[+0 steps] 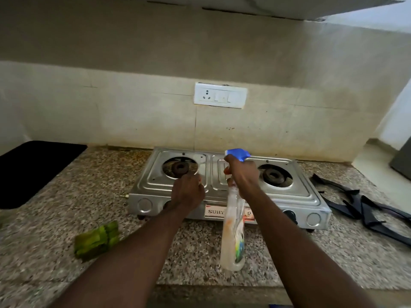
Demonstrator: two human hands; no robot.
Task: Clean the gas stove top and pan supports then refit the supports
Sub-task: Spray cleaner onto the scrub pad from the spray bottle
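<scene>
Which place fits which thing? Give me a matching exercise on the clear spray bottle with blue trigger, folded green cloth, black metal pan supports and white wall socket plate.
Things
1. clear spray bottle with blue trigger
2. folded green cloth
3. black metal pan supports
4. white wall socket plate

Places
A. on the speckled granite counter, right of the steel stove
B. on the wall behind the stove
C. gripped by the right hand
D. on the counter, left of the stove

Pairs: 1-C, 2-D, 3-A, 4-B

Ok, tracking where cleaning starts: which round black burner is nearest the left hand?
The left round black burner: the left hand is just in front of it; the right burner lies beyond the right hand.
</scene>
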